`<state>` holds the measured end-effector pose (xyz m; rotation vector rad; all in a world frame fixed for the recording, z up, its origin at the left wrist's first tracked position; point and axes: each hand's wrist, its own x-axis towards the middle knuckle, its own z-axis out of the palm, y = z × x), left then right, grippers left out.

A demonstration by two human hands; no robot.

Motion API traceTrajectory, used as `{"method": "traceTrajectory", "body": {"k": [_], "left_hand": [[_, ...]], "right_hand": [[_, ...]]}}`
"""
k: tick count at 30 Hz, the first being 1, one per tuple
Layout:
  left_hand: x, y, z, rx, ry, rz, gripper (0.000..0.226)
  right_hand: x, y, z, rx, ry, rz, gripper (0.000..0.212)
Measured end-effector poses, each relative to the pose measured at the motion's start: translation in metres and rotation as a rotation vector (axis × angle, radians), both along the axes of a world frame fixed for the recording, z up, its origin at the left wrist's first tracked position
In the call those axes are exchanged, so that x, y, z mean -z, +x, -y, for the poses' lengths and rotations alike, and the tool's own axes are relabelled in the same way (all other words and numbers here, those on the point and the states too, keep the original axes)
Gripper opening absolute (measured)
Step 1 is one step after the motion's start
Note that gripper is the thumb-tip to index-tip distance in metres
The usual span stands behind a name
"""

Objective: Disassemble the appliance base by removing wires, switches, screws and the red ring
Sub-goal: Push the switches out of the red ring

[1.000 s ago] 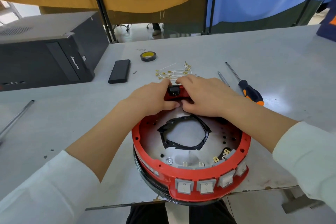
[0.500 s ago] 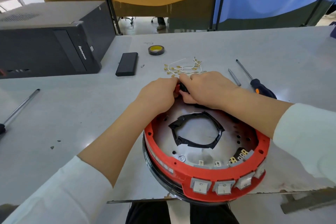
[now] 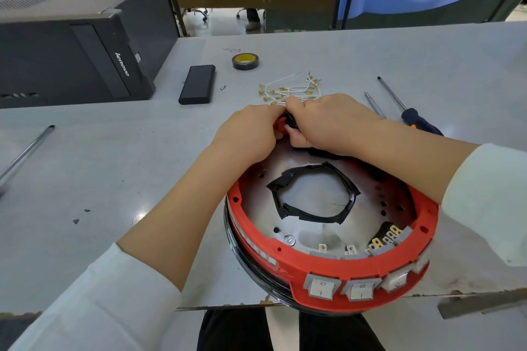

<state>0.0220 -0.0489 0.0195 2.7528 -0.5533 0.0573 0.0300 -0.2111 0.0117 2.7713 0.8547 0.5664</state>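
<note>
Hands meet at the far rim: left hand (image 3: 251,134) grips red ring (image 3: 336,268) steady, right hand (image 3: 328,122) pinches black switch (image 3: 291,122), probably pushing it out.

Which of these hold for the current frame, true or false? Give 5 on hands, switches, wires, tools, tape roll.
1. Both hands, left hand and right hand, work at the far side of the red ring. True.
2. The grey rocker switches on the near side are already out. False: they sit in the ring.
3. Loose white wires lie on the table beyond the hands. True.
4. The orange-handled screwdriver is in the right hand. False: it lies on the table.
5. The tape roll rests on the black computer case. False: it sits on the table.
</note>
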Motion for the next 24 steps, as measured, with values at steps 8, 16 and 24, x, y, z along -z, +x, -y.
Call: {"method": "traceTrajectory", "body": {"k": [8, 16, 24], "left_hand": [[0.001, 0.001, 0.000, -0.012, 0.014, 0.011, 0.022], [-0.001, 0.001, 0.001, -0.022, 0.012, 0.003, 0.013], [-0.001, 0.002, 0.000, -0.057, 0.013, -0.056, 0.009]], "right_hand": [[-0.002, 0.000, 0.001, -0.022, 0.013, 0.010, 0.036], [-0.001, 0.000, 0.003, -0.023, 0.036, 0.018, 0.035], [-0.015, -0.011, 0.025, 0.020, 0.131, -0.302, 0.046]]}}
